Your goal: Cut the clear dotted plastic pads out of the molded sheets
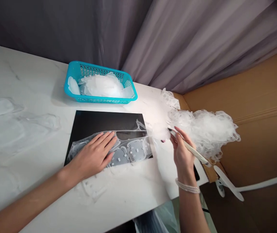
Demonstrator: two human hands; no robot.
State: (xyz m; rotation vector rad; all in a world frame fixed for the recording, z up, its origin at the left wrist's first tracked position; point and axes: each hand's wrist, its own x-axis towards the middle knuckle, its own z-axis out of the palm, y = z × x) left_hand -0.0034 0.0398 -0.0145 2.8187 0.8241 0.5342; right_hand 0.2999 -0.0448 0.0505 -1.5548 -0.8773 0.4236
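My left hand (97, 152) lies flat, fingers stretched out, on a clear plastic sheet (125, 142) with moulded shapes and an elongated cut-out. Beneath the sheet is a black mat (104, 119) on the white table. My right hand (183, 152) grips a slim white-handled tool (196, 153) like a pen; its kind is unclear. The tool's dark tip is beside a thin, translucent white piece (160, 131), just right of the mat. Whether the tip touches that piece I cannot tell.
A blue basket (99, 98) holding translucent white pieces stands behind the mat. Clear plastic sheets (14, 126) lie at the left. A heap of translucent scraps (206, 129) is at the right, against cardboard (250, 97). Grey curtains (177, 42) hang behind the table (138, 184).
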